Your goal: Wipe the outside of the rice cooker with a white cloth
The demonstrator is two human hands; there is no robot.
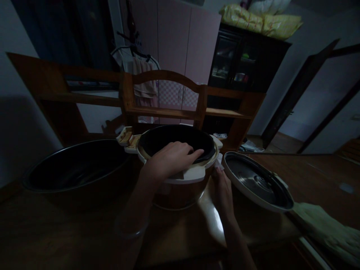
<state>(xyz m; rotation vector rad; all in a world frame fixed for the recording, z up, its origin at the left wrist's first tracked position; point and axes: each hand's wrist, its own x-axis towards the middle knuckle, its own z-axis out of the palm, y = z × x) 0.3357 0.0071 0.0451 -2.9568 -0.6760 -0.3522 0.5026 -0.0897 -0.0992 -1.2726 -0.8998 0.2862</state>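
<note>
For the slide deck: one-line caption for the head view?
Left hand rests on the open rice cooker's rim, right hand at its side beside the opened lid.

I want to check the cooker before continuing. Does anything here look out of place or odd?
The cooker's lid is open, hanging tilted to the right of the rice cooker. The left hand rests on its rim; the right hand touches its side. Nothing looks spilled.

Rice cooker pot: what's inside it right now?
The rice cooker stands open, and its dark inner pot shows no visible contents, though the light is dim. The left hand rests over the near rim, hiding that part. The lid lies alongside.
</note>
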